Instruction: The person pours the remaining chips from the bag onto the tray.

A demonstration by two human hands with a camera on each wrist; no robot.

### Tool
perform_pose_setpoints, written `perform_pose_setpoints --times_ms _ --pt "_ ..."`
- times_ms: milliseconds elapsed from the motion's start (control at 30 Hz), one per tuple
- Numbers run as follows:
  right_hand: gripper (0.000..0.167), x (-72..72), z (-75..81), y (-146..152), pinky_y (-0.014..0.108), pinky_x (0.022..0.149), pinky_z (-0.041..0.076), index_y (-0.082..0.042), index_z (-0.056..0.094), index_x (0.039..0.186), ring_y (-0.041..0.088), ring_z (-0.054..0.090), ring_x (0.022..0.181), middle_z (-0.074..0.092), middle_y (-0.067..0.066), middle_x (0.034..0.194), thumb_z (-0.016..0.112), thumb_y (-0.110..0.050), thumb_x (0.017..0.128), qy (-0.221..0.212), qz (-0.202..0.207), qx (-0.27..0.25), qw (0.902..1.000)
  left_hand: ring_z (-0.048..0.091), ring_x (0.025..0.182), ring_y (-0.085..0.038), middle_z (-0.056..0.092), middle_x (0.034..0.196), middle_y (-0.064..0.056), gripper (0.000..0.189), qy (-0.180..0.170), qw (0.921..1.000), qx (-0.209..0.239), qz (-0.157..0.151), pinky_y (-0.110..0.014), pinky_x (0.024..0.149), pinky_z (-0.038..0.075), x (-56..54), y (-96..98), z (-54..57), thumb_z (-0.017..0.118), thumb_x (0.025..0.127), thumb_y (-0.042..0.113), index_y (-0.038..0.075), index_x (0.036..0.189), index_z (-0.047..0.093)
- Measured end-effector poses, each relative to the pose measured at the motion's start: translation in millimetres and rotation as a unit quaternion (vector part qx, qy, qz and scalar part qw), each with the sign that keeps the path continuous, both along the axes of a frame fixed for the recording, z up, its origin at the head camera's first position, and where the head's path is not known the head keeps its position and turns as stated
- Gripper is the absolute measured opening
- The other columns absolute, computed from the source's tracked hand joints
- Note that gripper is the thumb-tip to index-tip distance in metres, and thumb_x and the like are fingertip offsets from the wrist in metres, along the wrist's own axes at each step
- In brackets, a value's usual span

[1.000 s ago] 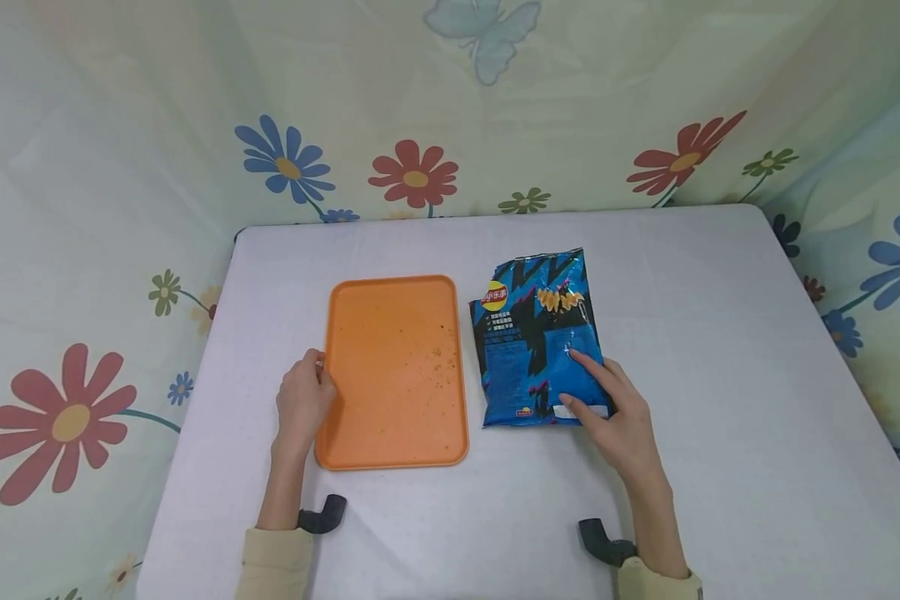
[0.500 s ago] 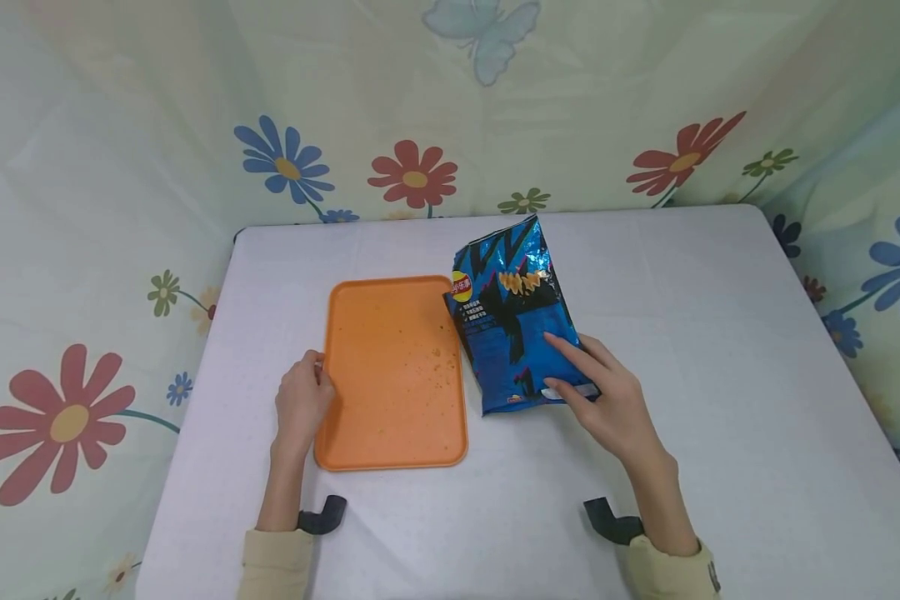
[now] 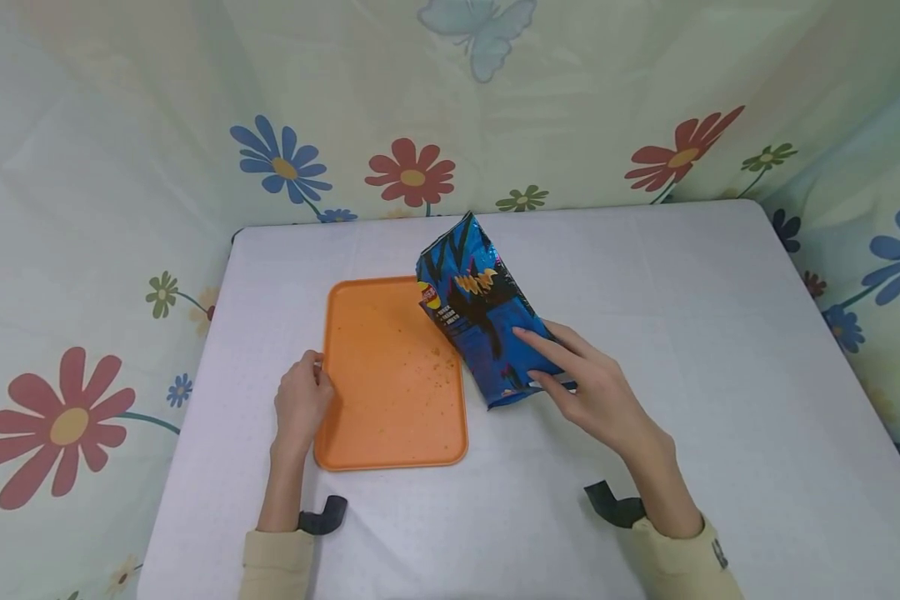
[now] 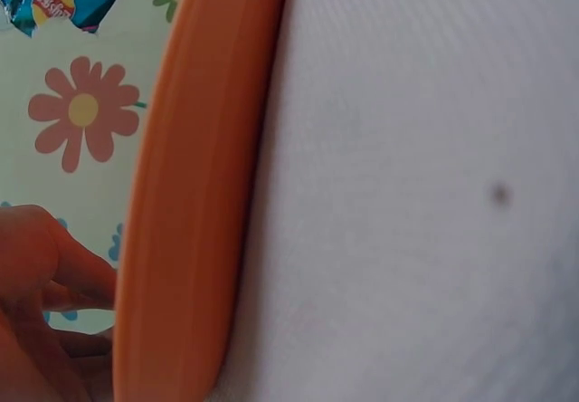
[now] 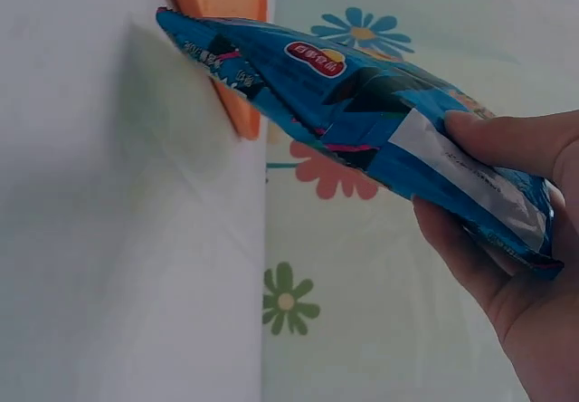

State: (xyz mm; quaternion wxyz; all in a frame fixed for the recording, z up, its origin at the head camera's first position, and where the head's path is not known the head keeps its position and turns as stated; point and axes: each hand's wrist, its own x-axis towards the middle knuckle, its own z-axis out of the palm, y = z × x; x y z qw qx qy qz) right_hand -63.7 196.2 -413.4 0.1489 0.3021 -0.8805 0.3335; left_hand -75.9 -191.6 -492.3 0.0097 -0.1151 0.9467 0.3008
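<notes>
My right hand grips a blue and black chip bag by its lower right corner. The thumb lies on the printed face, and other fingers are under the bag in the right wrist view. The bag is raised off the table and tilts left, its upper end overlapping the back right corner of an orange tray. Crumbs are scattered on the tray's right side. My left hand holds the tray's left rim, fingers curled at the edge; the tray wall fills much of the left wrist view.
A white cloth covers the table, which ends at the back against a flower-printed curtain. The curtain also runs along both sides. A black curved piece sits at the left wrist and another black piece at the right.
My right hand has lifted the chip bag and moved it left, turning its top toward the tray so that it now overlaps the tray's corner. The left hand and tray stay put.
</notes>
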Motion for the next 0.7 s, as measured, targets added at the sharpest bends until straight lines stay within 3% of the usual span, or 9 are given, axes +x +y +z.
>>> perform_pose_setpoints --times_ms 67,133,300,400,600,700 --pt "0.069 -2.0 4.2 -2.0 0.020 0.062 0.051 -0.010 0.063 0.140 0.026 0.068 0.107 0.061 0.015 0.140 0.084 0.008 0.077 0.004 0.014 0.015 0.9998 0.057 0.069 -0.026 0.067 0.092 -0.020 0.032 0.000 1.0000 0.001 0.001 -0.031 0.055 0.043 0.2 -0.1 -0.3 0.051 0.099 0.002 -0.007 0.128 0.062" --pt "0.068 -3.9 8.7 -4.1 0.021 0.056 0.048 -0.011 0.063 0.141 0.021 0.068 0.090 0.061 0.017 0.140 0.084 0.006 0.078 0.008 0.025 0.031 0.9992 0.057 0.068 -0.026 0.067 0.092 -0.021 0.032 0.002 1.0000 0.002 0.000 -0.031 0.055 0.043 0.3 -0.4 -0.9 0.051 0.099 0.001 -0.007 0.128 0.062" --pt "0.066 -9.9 19.2 -10.2 0.020 0.051 0.040 -0.014 0.063 0.141 0.012 0.056 0.062 0.062 0.018 0.138 0.084 0.001 0.080 0.022 0.045 0.079 0.9956 0.057 0.067 -0.025 0.067 0.092 -0.021 0.032 0.010 0.9999 0.002 -0.001 -0.031 0.054 0.043 -0.9 -0.8 -1.7 0.052 0.099 0.000 -0.007 0.128 0.062" --pt "0.065 -13.6 25.0 -14.4 0.020 0.051 0.039 -0.016 0.063 0.141 0.015 0.060 0.068 0.063 0.017 0.138 0.084 -0.001 0.081 0.030 0.058 0.105 0.9923 0.058 0.068 -0.026 0.067 0.092 -0.021 0.032 0.011 0.9999 0.000 -0.001 -0.032 0.055 0.044 -1.7 -0.8 -2.1 0.052 0.099 0.000 -0.007 0.128 0.062" --pt "0.062 -18.2 35.7 -22.0 0.022 0.052 0.044 -0.015 0.063 0.140 0.024 0.073 0.095 0.063 0.016 0.140 0.084 -0.004 0.083 0.040 0.085 0.144 0.9852 0.058 0.068 -0.026 0.067 0.093 -0.022 0.033 0.009 0.9999 0.002 -0.007 -0.033 0.054 0.045 -1.4 -1.7 -1.1 0.050 0.098 0.000 -0.008 0.128 0.061" --pt "0.060 -20.1 39.5 -24.7 0.022 0.053 0.044 -0.014 0.063 0.140 0.024 0.073 0.096 0.063 0.015 0.140 0.083 -0.004 0.084 0.036 0.095 0.155 0.9827 0.057 0.067 -0.025 0.067 0.091 -0.022 0.033 0.011 0.9999 0.005 -0.011 -0.032 0.054 0.044 -1.3 -1.8 -0.7 0.049 0.098 -0.001 -0.008 0.128 0.061"
